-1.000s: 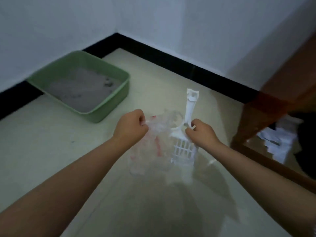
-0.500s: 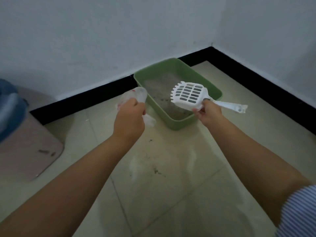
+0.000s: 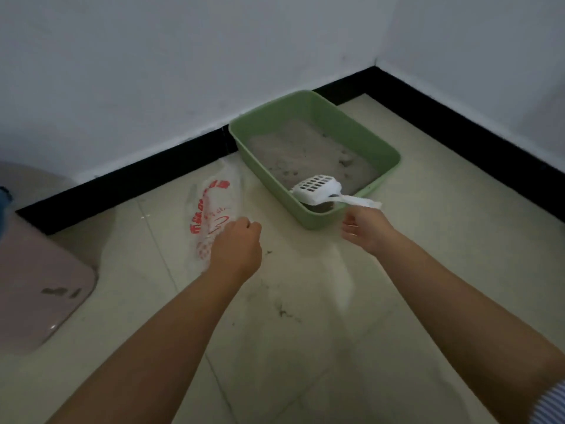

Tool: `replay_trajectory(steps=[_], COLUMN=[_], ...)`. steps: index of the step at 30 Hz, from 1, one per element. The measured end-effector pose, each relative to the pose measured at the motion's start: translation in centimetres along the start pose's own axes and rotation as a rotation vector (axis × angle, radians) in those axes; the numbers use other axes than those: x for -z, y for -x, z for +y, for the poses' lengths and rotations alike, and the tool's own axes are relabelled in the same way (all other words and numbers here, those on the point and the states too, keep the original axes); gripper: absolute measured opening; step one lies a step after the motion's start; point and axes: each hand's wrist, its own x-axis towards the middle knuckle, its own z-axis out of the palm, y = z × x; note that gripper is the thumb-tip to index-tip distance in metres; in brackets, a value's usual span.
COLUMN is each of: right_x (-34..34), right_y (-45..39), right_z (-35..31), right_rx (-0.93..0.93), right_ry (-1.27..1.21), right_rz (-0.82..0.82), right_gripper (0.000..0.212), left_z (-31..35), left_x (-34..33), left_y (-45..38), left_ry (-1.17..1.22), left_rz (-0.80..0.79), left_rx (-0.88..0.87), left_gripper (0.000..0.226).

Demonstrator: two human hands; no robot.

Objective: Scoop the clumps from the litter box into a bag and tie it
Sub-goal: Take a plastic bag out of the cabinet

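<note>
I see a pale cream tiled floor (image 3: 428, 270) with thin grout lines, meeting a black skirting board along both walls. On it sits a green rectangular plastic litter box (image 3: 370, 139) in the corner — just beside it, to the left, lies a clear plastic bag with red print (image 3: 214, 206). A pinkish rounded mat (image 3: 36, 289) lies at far left. Dark specks dot the tiles — small, blurred.

The litter box (image 3: 318, 117) is smooth green plastic with a soft sheen, filled with matt, grainy grey litter (image 3: 305, 154). The slotted scoop (image 3: 321, 189) is glossy white plastic. The bag (image 3: 214, 206) is thin, crinkled clear plastic film printed in red. The floor (image 3: 428, 240) is glazed pale tile, faintly reflective, with dark grit. The walls (image 3: 153, 71) look matt white, the skirting (image 3: 122, 191) matt black.
</note>
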Motion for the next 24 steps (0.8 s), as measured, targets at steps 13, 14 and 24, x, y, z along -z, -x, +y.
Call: replay_trajectory(steps=[13,14,24], right_x=[32.0,35.0,52.1], right_y=[15.7,18.0,47.2], right_z=[7.3,7.9,16.5], right_rx=[0.311,0.254,-0.21], right_ry=[1.582,1.565,1.266], right_rz=[0.646,0.743,1.644], right_gripper=[0.055,0.055,0.048], left_z=[32.4,35.8,59.9], left_x=[0.6,0.9,4.0], left_y=[5.8,7.3,29.4], left_ry=[-0.186,-0.178,0.003], left_rz=[0.153,0.199,0.202], left_rx=[-0.992,-1.087,-1.799], left_gripper=[0.051,0.051,0.043])
